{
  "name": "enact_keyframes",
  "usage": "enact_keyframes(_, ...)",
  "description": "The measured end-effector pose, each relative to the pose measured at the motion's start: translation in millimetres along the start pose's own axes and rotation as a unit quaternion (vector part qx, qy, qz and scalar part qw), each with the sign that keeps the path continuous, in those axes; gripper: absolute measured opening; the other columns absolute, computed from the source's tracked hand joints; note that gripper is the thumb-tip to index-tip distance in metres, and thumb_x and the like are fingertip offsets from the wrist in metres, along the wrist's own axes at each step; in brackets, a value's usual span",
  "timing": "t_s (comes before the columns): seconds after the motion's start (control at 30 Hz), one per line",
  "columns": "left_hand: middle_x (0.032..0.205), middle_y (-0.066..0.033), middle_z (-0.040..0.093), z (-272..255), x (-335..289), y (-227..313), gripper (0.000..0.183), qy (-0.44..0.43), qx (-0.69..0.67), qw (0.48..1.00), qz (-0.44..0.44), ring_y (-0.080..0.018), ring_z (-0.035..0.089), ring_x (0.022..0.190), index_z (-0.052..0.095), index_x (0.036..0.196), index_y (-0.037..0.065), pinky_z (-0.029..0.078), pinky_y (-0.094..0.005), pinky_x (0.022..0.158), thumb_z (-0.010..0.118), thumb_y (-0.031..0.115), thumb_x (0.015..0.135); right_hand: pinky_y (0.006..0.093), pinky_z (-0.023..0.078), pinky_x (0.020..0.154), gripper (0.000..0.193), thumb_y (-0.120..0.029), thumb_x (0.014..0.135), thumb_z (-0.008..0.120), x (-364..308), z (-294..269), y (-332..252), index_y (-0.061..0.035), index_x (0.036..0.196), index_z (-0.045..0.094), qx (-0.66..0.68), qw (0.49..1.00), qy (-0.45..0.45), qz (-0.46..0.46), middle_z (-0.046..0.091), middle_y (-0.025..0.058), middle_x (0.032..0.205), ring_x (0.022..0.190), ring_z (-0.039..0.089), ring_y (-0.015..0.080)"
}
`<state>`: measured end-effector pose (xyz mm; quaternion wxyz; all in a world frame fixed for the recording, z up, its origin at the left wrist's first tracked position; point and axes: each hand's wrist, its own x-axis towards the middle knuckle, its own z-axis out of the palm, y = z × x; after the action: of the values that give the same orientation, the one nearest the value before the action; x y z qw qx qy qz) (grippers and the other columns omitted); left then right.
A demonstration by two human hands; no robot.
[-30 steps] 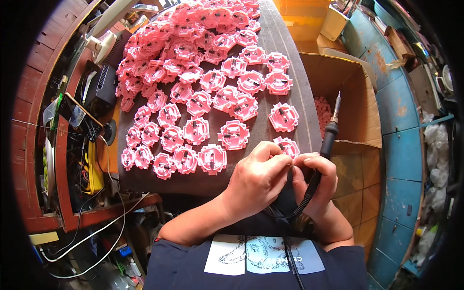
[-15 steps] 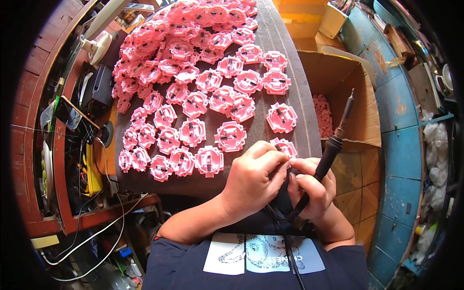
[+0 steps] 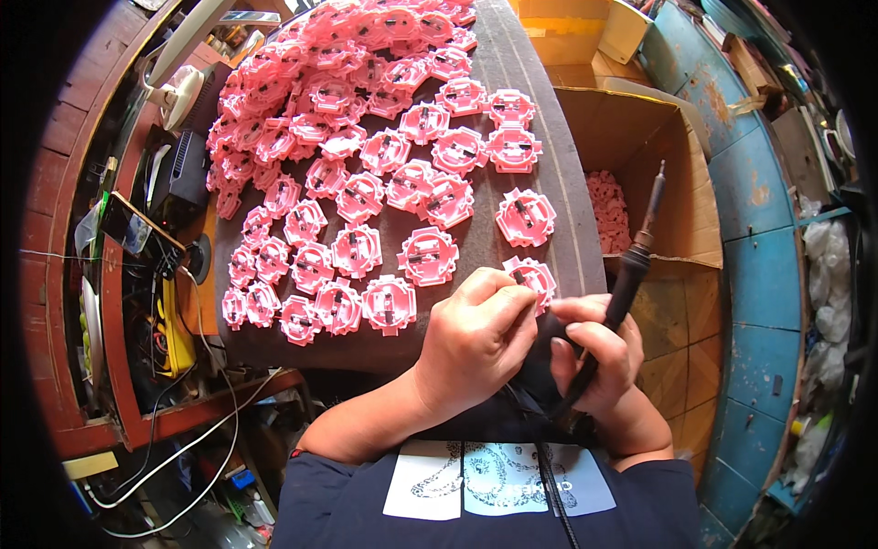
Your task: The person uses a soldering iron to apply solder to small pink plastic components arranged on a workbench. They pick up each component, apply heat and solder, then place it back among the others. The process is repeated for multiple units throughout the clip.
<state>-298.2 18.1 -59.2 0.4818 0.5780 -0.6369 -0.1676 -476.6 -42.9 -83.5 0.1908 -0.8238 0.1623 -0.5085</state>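
My left hand (image 3: 477, 331) is closed in a pinch near the table's front edge; whatever sits between its fingertips is hidden. Just beyond those fingertips lies a pink plastic housing (image 3: 533, 277) with small black parts in it. My right hand (image 3: 604, 355) wraps round the dark handle of a soldering iron (image 3: 627, 282), whose bare metal tip points up and away from me. The right thumb and forefinger are apart, a small gap from the left fingers. Similar pink housings (image 3: 390, 305) lie in loose rows on the dark cloth, to the left and ahead of my hands.
Farther back on the cloth-covered table (image 3: 535, 55) rises a heap of pink housings (image 3: 302, 82). To the right stands an open cardboard box (image 3: 672, 210) with pink parts inside, beside blue cabinets (image 3: 759, 284). Cables (image 3: 197, 457) hang at the left by a cluttered shelf.
My right thumb and forefinger have come away from the left fingertips and spread a little. The soldering iron stays in the right hand. More of the nearest pink housing now shows.
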Motion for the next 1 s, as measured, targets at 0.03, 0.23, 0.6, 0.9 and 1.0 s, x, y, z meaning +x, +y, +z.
enact_keyframes(0.03,0.092,-0.0143,0.068,0,0,0,0.016,-0.002,0.002,1.000,-0.005,-0.0328,0.072,0.079,0.072,0.101,0.002,0.060,-0.0403,0.067,0.077,-0.001,0.086,0.0409,0.059,0.069,0.026,-0.008,0.097,0.074,-2,-8,-2,-0.0022,0.117,0.058,0.008,1.000,-0.010,0.007,0.075,0.0199,0.102,0.079,0.072,0.0322)
enact_keyframes(0.23,0.090,-0.0146,0.066,0,2,3,0.014,-0.013,0.013,1.000,-0.018,-0.0323,0.071,0.076,0.071,0.096,0.002,0.059,-0.0403,0.065,0.078,-0.001,0.085,0.0428,0.059,0.069,0.065,-0.056,0.109,0.056,-19,-45,-1,-0.0020,0.146,0.053,-0.006,1.000,0.010,0.003,0.074,0.0174,0.097,0.079,0.072,0.0321)
enact_keyframes(0.6,0.086,-0.0134,0.062,4,2,4,0.011,-0.006,0.051,0.999,0.008,-0.0307,0.068,0.070,0.067,0.089,0.002,0.057,-0.0398,0.061,0.077,-0.001,0.085,0.0352,0.043,0.053,0.027,-0.010,0.090,0.071,-20,-66,-23,-0.0053,0.116,0.068,0.054,0.997,-0.043,0.025,0.063,0.0043,0.074,0.058,0.056,0.0217)
enact_keyframes(0.9,0.086,-0.0130,0.062,5,2,4,0.012,-0.001,0.049,0.999,0.007,-0.0304,0.068,0.070,0.068,0.090,0.002,0.057,-0.0396,0.061,0.078,-0.001,0.085,0.0347,0.041,0.051,0.027,-0.014,0.090,0.074,-20,-66,-20,-0.0057,0.115,0.069,0.075,0.995,-0.067,0.016,0.063,0.0031,0.074,0.057,0.056,0.0205)
enact_keyframes(1.0,0.086,-0.0128,0.062,5,0,3,0.012,0.001,0.050,0.999,0.009,-0.0303,0.068,0.070,0.068,0.091,0.002,0.057,-0.0394,0.061,0.078,-0.001,0.085,0.0346,0.041,0.051,0.026,-0.016,0.092,0.074,-21,-65,-19,-0.0058,0.115,0.069,0.073,0.995,-0.067,0.013,0.063,0.0030,0.073,0.057,0.056,0.0202)
